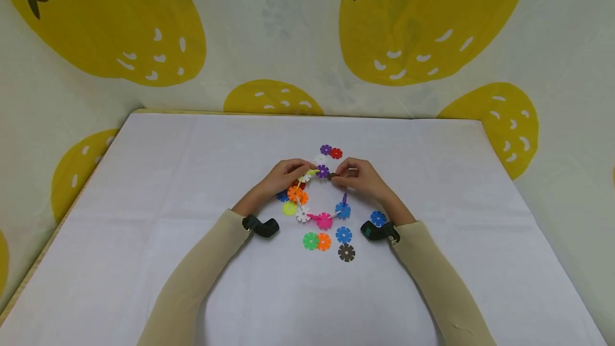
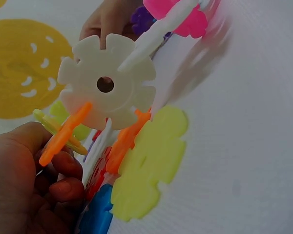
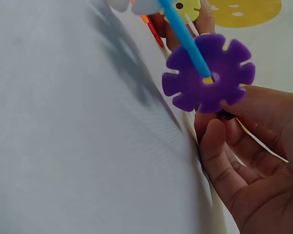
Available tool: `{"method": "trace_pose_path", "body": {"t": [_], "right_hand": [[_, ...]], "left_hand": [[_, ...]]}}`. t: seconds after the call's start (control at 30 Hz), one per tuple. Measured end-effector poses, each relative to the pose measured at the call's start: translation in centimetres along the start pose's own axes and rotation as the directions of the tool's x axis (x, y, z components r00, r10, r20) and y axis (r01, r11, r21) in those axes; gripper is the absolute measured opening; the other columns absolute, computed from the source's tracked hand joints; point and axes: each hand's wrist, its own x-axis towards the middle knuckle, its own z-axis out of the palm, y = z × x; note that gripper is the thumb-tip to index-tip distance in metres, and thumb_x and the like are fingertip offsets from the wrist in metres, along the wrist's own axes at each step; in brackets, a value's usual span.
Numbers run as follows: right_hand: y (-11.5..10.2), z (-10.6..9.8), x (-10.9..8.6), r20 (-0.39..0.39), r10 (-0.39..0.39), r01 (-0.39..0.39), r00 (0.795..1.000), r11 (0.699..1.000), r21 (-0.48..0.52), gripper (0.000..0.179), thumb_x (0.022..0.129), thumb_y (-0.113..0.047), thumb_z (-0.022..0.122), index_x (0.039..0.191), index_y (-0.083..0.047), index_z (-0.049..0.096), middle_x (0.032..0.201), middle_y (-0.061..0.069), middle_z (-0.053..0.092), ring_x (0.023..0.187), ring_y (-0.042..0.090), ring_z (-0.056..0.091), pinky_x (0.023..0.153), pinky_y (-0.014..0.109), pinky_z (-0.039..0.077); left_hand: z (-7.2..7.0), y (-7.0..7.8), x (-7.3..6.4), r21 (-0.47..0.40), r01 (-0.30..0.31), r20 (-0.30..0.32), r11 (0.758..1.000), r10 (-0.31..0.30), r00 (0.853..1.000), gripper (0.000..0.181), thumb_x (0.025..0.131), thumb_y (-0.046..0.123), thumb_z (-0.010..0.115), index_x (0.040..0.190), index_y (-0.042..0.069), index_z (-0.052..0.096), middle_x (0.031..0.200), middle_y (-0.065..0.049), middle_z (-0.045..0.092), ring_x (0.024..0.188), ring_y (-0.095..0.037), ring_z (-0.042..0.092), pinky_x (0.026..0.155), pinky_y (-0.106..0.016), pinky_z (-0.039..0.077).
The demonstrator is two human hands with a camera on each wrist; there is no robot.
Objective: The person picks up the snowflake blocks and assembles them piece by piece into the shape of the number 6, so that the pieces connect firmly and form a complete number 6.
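Note:
Notched plastic snowflake discs are slotted together into a curved chain. My left hand (image 1: 288, 175) grips it at the upper left, by a yellow disc (image 1: 313, 172); the fingers curl beside that yellow disc (image 2: 63, 131) in the left wrist view. My right hand (image 1: 357, 178) pinches a dark brown disc (image 1: 331, 176) beside a purple disc (image 1: 322, 171). Orange (image 1: 295, 193), white (image 1: 303, 214), pink (image 1: 324, 221) and blue (image 1: 343, 210) discs follow along the chain. It ends in an upright purple disc (image 1: 344, 199), apart from the brown one. In the right wrist view, that purple disc (image 3: 210, 92) partly covers the right fingertips.
Loose discs lie around the chain on the white tabletop (image 1: 269, 292): purple (image 1: 325, 149) and red (image 1: 336, 153) behind, green (image 1: 310, 241), orange (image 1: 324, 242), blue (image 1: 343, 235) and brown (image 1: 346, 252) in front. Another blue disc (image 1: 378, 218) lies by the right wrist. A patterned cloth (image 1: 288, 41) hangs behind.

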Motion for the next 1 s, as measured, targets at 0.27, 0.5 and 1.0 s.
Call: {"method": "trace_pose_path", "body": {"t": [0.27,0.5,1.0], "right_hand": [[-0.2,0.5,-0.1,-0.088,-0.026,0.024,0.996,0.999,-0.028,0.018,0.088,-0.013,0.073,0.099,-0.001,0.064,0.099,0.014,0.066,0.087,0.025,0.063,0.074,0.021,0.053],[0.0,0.9,-0.1,-0.147,-0.057,0.057,0.988,0.998,-0.006,0.015,0.086,-0.009,0.075,0.093,0.001,0.067,0.096,0.015,0.069,0.088,0.026,0.067,0.076,0.02,0.054],[0.2,1.5,-0.2,-0.14,-0.13,0.13,0.982,0.991,-0.012,0.012,0.085,-0.007,0.076,0.092,0.0,0.068,0.093,0.014,0.07,0.084,0.023,0.068,0.078,0.02,0.054]], "left_hand": [[0.1,0.0,0.0,-0.01,0.004,-0.001,1.0,-0.004,1.0,0.033,0.104,0.018,0.048,0.132,0.006,0.06,0.079,-0.004,0.052,0.066,-0.017,0.045,0.063,-0.024,0.04],[0.1,0.0,0.0,-0.031,-0.017,0.009,0.999,0.017,1.0,0.032,0.103,0.014,0.049,0.131,0.003,0.06,0.08,-0.004,0.055,0.065,-0.016,0.045,0.061,-0.023,0.041],[0.3,0.2,0.0,-0.012,0.035,-0.052,0.999,-0.035,0.998,0.025,0.098,0.015,0.059,0.119,0.002,0.067,0.097,-0.01,0.068,0.062,-0.015,0.051,0.053,-0.021,0.047]]}}
